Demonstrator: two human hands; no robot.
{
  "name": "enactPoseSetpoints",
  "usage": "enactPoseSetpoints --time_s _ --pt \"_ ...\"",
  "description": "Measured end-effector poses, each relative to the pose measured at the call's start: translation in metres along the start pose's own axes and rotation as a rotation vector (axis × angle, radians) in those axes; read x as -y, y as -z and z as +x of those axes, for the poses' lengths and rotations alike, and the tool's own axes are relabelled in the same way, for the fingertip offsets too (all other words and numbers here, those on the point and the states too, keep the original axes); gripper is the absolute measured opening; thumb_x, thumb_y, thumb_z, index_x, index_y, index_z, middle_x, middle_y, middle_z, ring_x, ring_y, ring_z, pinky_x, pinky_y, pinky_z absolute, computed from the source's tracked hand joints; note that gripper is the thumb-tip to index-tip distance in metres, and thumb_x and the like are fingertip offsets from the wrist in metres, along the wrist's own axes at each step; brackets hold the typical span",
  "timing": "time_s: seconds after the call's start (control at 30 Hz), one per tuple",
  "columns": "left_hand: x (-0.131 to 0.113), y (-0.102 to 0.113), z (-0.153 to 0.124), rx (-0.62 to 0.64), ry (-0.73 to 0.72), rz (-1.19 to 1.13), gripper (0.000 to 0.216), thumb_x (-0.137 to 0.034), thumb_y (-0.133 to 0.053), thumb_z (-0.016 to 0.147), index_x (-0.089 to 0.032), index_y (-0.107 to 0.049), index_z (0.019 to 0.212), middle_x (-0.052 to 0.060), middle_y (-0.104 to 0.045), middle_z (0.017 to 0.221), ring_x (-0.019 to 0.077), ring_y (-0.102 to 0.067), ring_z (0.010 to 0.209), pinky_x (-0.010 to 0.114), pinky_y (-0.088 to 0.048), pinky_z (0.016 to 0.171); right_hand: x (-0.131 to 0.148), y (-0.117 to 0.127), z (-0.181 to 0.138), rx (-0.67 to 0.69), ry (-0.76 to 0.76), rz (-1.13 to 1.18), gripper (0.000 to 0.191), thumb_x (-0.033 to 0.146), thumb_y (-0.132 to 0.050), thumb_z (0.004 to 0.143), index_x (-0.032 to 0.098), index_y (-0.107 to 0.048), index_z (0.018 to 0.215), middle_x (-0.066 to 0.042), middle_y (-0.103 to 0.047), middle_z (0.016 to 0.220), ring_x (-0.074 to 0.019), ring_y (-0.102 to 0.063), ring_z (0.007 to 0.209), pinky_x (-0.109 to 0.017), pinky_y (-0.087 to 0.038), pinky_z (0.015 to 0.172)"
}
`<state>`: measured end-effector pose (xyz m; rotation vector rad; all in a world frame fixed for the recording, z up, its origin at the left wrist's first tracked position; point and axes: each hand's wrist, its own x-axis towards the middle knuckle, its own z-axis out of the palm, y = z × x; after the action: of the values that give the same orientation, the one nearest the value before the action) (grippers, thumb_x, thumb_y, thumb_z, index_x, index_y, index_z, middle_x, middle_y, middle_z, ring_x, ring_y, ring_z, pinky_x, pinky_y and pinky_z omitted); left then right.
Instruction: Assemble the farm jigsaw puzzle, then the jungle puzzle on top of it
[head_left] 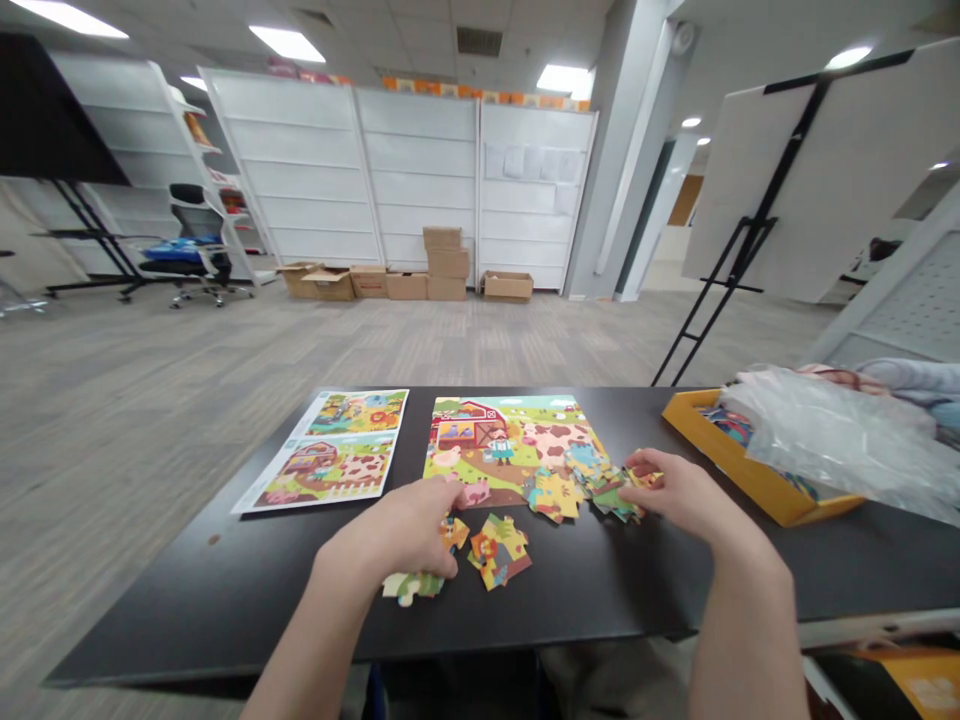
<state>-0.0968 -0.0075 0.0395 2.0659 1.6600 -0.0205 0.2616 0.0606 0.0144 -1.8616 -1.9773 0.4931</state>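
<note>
My left hand point(401, 525) curls over a small stack of jigsaw pieces point(416, 584), its thumb and fingers closed around some of them. Beside it lies a loose cluster of jigsaw pieces point(499, 552) with a lion on top. My right hand point(679, 488) pinches jigsaw pieces at the right end of a heap point(611, 490); its fingertips partly cover them. That heap and a yellow cluster point(555, 494) overlap the lower right of a farm picture puzzle point(480, 440) with a barn, a farmer and a cow. The left hand hides part of its lower left edge.
A printed reference sheet point(330, 452) with two pictures lies on the black table point(247, 590) at left. At right stands a yellow box point(720, 455) with clear plastic point(847, 440) over it. Cardboard boxes point(446, 265) and an easel board point(795, 180) are beyond the table.
</note>
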Motion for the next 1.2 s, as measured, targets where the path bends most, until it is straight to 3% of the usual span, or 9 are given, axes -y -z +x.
enactPoseSetpoints --time_s 0.27,0.53,0.63,0.73,0.9,1.03,1.13,1.2 --pt "0.012 0.000 -0.007 -0.072 -0.019 -0.039 0.054 -0.024 -0.070 0.062 -0.025 -0.064 0.116 0.008 -0.069 0.118 0.0317 -0.065 0.110 0.038 -0.049 0.091 0.007 -0.003 0.000 0.105 -0.033 0.040 0.040 0.019 -0.076 0.055 0.021 -0.072 0.095 -0.004 -0.074 0.086 -0.0210 -0.067 0.073 -0.029 -0.050 0.065" --pt "0.035 0.007 -0.012 -0.187 0.070 0.036 0.051 -0.019 -0.059 0.071 -0.019 -0.061 0.122 0.015 -0.064 0.123 0.0332 -0.064 0.113 0.043 -0.048 0.096 0.003 -0.008 -0.001 0.177 -0.018 0.032 0.043 0.023 -0.075 0.054 0.021 -0.068 0.097 0.002 -0.065 0.069 -0.0172 -0.060 0.063 -0.026 -0.042 0.056" --pt "0.048 0.004 -0.007 -0.218 0.127 0.064 0.060 -0.017 -0.059 0.070 -0.016 -0.056 0.130 0.018 -0.061 0.130 0.0349 -0.062 0.118 0.045 -0.048 0.098 0.002 -0.006 -0.007 0.244 -0.036 0.085 0.047 0.027 -0.073 0.058 0.019 -0.065 0.104 0.001 -0.066 0.073 -0.0161 -0.060 0.061 -0.026 -0.042 0.054" --pt "0.056 0.001 -0.002 -0.187 0.128 0.079 0.062 -0.016 -0.062 0.068 -0.016 -0.057 0.130 0.019 -0.062 0.130 0.0352 -0.061 0.121 0.044 -0.048 0.099 -0.002 0.003 -0.016 0.225 -0.061 0.114 0.054 0.030 -0.075 0.057 0.019 -0.063 0.109 -0.002 -0.068 0.082 -0.0157 -0.062 0.061 -0.026 -0.046 0.056" --pt "0.039 0.007 -0.004 -0.210 0.087 0.061 0.053 -0.025 -0.067 0.073 -0.015 -0.061 0.125 0.019 -0.065 0.127 0.0368 -0.061 0.120 0.047 -0.048 0.100 -0.002 0.025 -0.038 0.178 -0.053 0.136 0.057 0.038 -0.078 0.060 0.020 -0.065 0.113 -0.007 -0.071 0.093 -0.0170 -0.065 0.062 -0.027 -0.050 0.055" --pt "-0.001 0.008 -0.002 -0.378 -0.110 -0.270 0.037 -0.042 -0.056 0.090 -0.022 -0.064 0.120 0.012 -0.067 0.128 0.0314 -0.062 0.119 0.044 -0.049 0.100 0.026 0.029 -0.050 0.225 0.126 0.240 0.054 0.037 -0.079 0.068 0.023 -0.065 0.119 -0.006 -0.072 0.093 -0.0201 -0.069 0.073 -0.029 -0.057 0.067" --pt "-0.028 -0.006 0.011 -0.268 -0.249 -0.737 0.037 -0.048 -0.057 0.091 -0.022 -0.064 0.116 0.011 -0.070 0.123 0.0259 -0.070 0.106 0.037 -0.056 0.086 0.057 0.021 -0.051 0.352 0.276 0.407 0.051 0.027 -0.080 0.069 0.027 -0.066 0.118 -0.004 -0.072 0.092 -0.0229 -0.071 0.085 -0.033 -0.059 0.079" --pt "-0.036 -0.019 0.021 -0.154 -0.262 -0.958 0.044 -0.050 -0.066 0.086 -0.019 -0.063 0.118 0.014 -0.071 0.119 0.0259 -0.071 0.103 0.034 -0.056 0.079 0.075 0.014 -0.050 0.460 0.358 0.519 0.048 0.022 -0.077 0.071 0.027 -0.067 0.118 -0.003 -0.072 0.093 -0.0226 -0.071 0.085 -0.034 -0.060 0.079"
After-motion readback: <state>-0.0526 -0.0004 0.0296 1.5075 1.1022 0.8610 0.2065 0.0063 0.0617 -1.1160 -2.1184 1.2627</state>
